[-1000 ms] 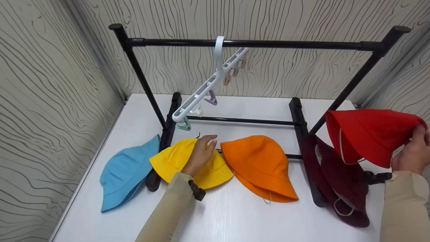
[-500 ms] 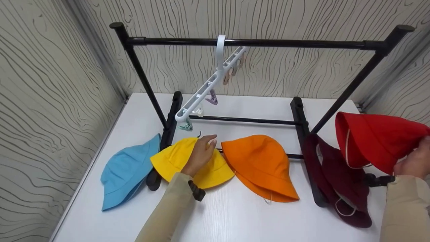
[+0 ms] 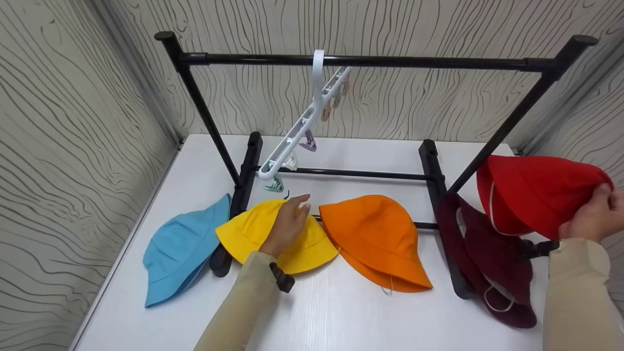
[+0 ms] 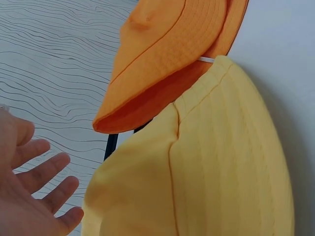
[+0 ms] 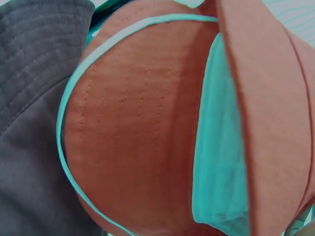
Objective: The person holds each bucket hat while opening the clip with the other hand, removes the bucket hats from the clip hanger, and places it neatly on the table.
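At the right of the head view, my right hand pinches the crown of a red bucket hat, its brim turned left. A maroon bucket hat lies just below it, partly overlapped. In the right wrist view the red hat's inside shows with its chin cord, in shifted colours. My left hand is over a yellow bucket hat, fingers loosely extended and holding nothing. The left wrist view shows that hand beside the yellow hat's crown. An orange bucket hat lies to its right.
A black rack stands on the white table. From its top bar hangs a white hanger with several small clips, slanting toward me. A light blue bucket hat lies at the left. Wood-patterned walls enclose the table.
My right hand and the red hat dip to the right, then come back left and up. The hanger's near end has swung slightly right. My left hand stays almost still.
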Tool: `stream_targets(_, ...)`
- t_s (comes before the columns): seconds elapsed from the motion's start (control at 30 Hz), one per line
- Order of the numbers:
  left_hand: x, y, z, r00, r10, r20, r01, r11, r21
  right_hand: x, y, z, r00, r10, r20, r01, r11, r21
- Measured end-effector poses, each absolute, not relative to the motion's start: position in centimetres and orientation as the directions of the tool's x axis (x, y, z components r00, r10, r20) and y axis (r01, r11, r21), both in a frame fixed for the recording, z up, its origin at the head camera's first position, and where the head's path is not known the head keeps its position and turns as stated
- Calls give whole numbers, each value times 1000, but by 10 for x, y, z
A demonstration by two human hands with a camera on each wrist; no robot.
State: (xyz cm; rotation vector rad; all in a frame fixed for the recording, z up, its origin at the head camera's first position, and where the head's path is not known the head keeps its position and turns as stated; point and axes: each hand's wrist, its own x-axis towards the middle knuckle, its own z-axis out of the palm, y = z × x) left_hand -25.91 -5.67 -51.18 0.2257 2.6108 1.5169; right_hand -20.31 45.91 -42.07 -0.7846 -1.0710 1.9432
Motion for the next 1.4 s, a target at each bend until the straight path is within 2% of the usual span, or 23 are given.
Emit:
stream_targets(0.5, -262, -54, -517, -984, 169, -54, 39, 502, 864, -225, 453, -409, -473, 878, -74, -393, -285, -874)
stream_targets(0.93, -264, -54, -516, -983, 173, -57, 41, 517, 855, -242, 453, -419, -514, 855, -73, -435, -333, -836)
stream_targets(1.23, -264, -54, -517, -981, 166, -103, 0, 525, 851, -245, 446, -423, -562, 819, -115, -367, -372, -853)
stream_targets(1.33, -264, -54, -516, -981, 158, -115, -16, 521, 854, -245, 448, -425, -599, 787, -150, -355, -429, -831)
stream_targets(1.4, -263, -54, -516, -981, 156, -116, -18, 519, 854, -245, 449, -427, -629, 753, -193, -301, -464, -833)
